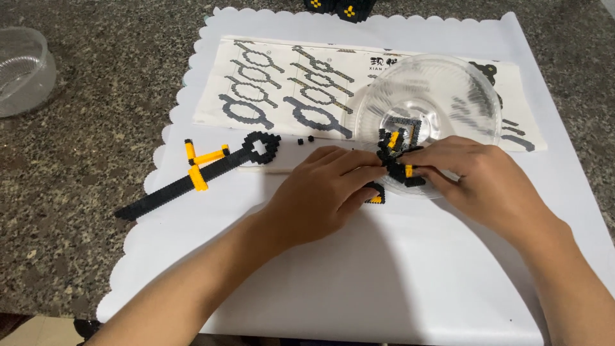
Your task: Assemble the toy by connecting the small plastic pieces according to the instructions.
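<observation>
My left hand point(323, 189) and my right hand point(477, 176) meet at the near rim of a clear plastic bowl point(448, 83). Between their fingertips they pinch a small black and yellow block assembly point(398, 160). More black, grey and yellow blocks lie inside the bowl. A small black and yellow piece point(376, 196) peeks out under my left fingers. To the left lies a long black sword-shaped build point(198, 172) with yellow parts and a ring at its end. Two loose black blocks point(305, 139) rest near the ring.
A white scalloped paper sheet point(384, 269) covers the speckled stone counter point(83, 147). An instruction sheet point(282, 83) with drawn black shapes lies at the back under the bowl. Another clear bowl point(22, 67) stands at the far left. Black and yellow blocks point(336, 9) sit at the top edge.
</observation>
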